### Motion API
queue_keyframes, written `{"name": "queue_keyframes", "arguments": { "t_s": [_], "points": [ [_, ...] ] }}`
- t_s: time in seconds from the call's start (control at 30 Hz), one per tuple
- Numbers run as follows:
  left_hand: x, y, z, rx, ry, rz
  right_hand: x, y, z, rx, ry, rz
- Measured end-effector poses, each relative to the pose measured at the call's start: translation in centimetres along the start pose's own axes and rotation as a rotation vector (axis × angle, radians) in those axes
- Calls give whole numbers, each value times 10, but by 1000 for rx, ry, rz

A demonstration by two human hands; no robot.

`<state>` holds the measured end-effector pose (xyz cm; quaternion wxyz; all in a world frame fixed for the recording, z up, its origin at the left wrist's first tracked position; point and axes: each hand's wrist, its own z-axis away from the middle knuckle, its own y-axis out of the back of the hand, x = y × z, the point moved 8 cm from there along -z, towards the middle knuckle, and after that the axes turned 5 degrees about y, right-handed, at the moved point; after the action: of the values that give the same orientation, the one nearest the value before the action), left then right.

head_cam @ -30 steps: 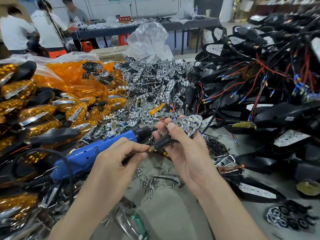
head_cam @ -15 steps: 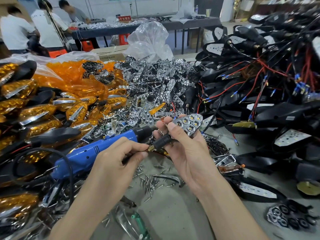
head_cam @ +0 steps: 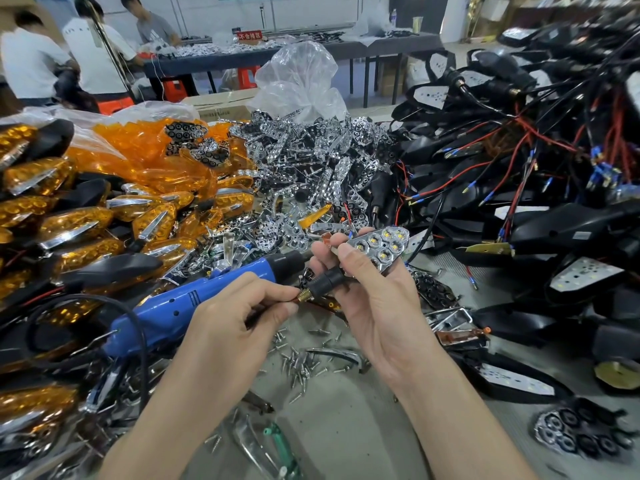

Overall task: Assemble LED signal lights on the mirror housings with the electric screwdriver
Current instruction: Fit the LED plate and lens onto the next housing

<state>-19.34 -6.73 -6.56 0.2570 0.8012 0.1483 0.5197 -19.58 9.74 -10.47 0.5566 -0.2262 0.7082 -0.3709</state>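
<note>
Here, gripping light [head_cam: 379, 245] in right fingers [head_cam: 353, 263], pinching its stem [head_cam: 323, 284], slanted two-to-eight o'clock, with left fingers [head_cam: 268, 289], screwdriver [head_cam: 187, 306] just behind at ten o'clock.

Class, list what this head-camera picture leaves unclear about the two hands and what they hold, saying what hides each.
Head view:
1. Whether the left hand, pinching the black stem's threaded end, also grips the blue electric screwdriver: its back hides the palm.
2. The screwdriver's bit: behind the right hand.
3. The LED signal light's underside: turned away from the camera.
4. The loose screws' head type: too small.
</note>
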Motion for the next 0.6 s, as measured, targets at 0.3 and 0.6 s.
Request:
{"name": "queue_keyframes", "arguments": {
  "t_s": [0.3,0.6],
  "points": [
    [3,-15,3,-206,78,-5,4,0,-2,-19,-51,-58],
    [22,-47,-32,-285,167,179,13,-1,0,-43,-236,-9]
  ]
}}
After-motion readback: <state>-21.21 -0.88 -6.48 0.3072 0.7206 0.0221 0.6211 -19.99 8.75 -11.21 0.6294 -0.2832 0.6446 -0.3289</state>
